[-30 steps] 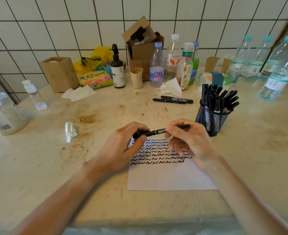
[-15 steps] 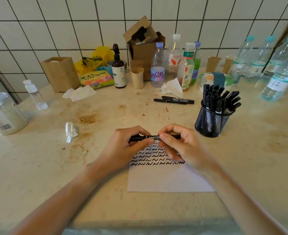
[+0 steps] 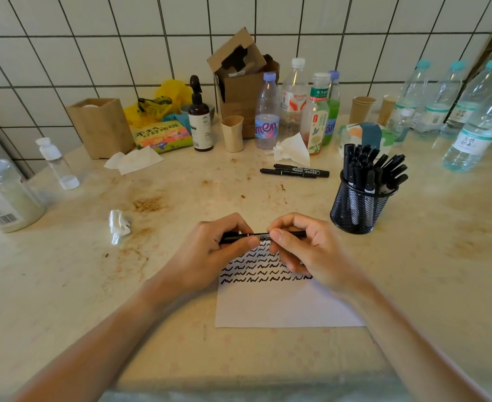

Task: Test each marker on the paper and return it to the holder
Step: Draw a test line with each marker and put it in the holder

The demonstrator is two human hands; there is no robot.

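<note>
- Both forearms come up from the bottom corners of the frame and meet at the centre, just above the top edge of the paper (image 3: 285,309).
- The left hand (image 3: 210,253) lies knuckles up, wrist bent inward, its fingers curled round the left end of a black marker (image 3: 260,235) with the thumb pressed along the barrel's near side.
- The right hand (image 3: 305,250) mirrors it — forefinger and thumb pinch the right half of the barrel, the other fingers folded under and resting close over the paper.
- The marker lies level between the two hands, running left to right, only a short printed stretch of it showing in the gap between them.
- The paper lies flat on the pale counter (image 3: 65,285); rows of black squiggles fill its upper part, the lower part blank.
- The mesh holder (image 3: 358,207) stands right of centre, well filled with black markers, near the right hand but apart from it.
- Two more markers (image 3: 295,171) lie side by side on the counter above the hands, just below a crumpled white tissue (image 3: 292,149).
</note>
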